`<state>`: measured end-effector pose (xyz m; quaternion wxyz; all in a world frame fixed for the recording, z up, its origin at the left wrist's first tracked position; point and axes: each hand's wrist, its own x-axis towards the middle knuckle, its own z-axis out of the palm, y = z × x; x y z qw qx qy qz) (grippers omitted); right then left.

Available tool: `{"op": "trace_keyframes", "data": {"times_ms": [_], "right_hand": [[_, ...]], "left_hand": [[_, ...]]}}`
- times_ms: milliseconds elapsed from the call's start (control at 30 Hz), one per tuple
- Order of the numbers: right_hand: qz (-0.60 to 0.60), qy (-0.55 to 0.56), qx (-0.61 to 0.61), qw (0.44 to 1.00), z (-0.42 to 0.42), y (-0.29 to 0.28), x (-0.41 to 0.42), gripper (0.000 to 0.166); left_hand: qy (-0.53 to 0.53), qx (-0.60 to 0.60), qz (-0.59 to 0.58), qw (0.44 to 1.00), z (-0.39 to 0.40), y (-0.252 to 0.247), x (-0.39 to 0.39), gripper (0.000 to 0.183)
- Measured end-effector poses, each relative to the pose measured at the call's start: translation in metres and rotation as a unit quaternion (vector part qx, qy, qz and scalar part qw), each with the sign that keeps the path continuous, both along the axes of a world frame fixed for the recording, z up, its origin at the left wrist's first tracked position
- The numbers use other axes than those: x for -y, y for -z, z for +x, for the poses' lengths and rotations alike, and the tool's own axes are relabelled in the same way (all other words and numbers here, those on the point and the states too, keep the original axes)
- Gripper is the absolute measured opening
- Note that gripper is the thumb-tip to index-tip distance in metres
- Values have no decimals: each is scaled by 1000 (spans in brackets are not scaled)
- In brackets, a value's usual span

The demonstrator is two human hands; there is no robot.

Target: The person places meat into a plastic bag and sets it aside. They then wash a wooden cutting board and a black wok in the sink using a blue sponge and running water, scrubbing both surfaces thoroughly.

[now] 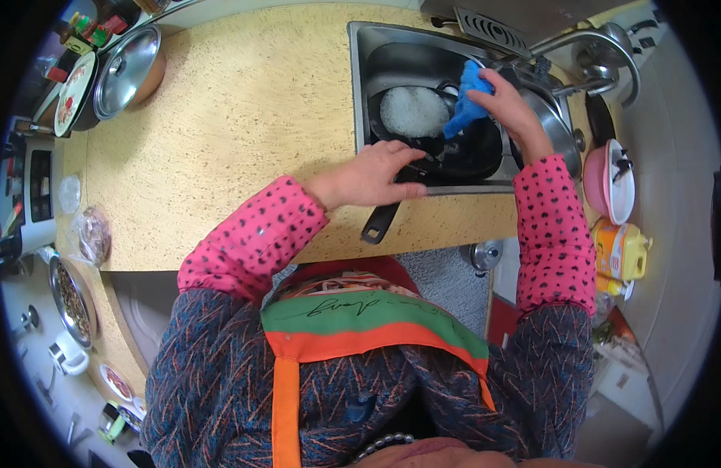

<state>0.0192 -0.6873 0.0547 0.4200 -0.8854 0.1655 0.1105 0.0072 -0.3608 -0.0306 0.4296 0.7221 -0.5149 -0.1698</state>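
My right hand (509, 108) grips a crumpled blue cloth (470, 99) above the sink's right side. My left hand (381, 175) reaches over the sink's front rim, thumb and fingers spread. Its thumb passes over the black handle (381, 222) of a dark pan (477, 155), and I see no grip around that handle. The pan rests in the stainless steel sink (355, 88), its handle jutting over the front edge. White suds (414, 111) fill a rounded patch in the dark cookware, whose exact edges are hard to make out.
A curved faucet (600, 36) rises at the sink's back right. A metal lid (550, 128) leans beside the basin. On the speckled counter (237, 105), a lidded pot (129, 73) stands far left. A pink basin (597, 181) and a yellow jug (623, 251) are to the right.
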Motion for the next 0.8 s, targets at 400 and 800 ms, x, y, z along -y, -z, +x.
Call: {"op": "trace_keyframes", "data": {"times_ms": [400, 800], "right_hand": [[-162, -154, -194, 955, 94, 271, 39, 84], [202, -489, -226, 818, -17, 142, -15, 34]], "left_hand": [[-22, -490, 258, 832, -27, -40, 3, 64], [-128, -354, 128, 917, -52, -8, 7, 57]]}}
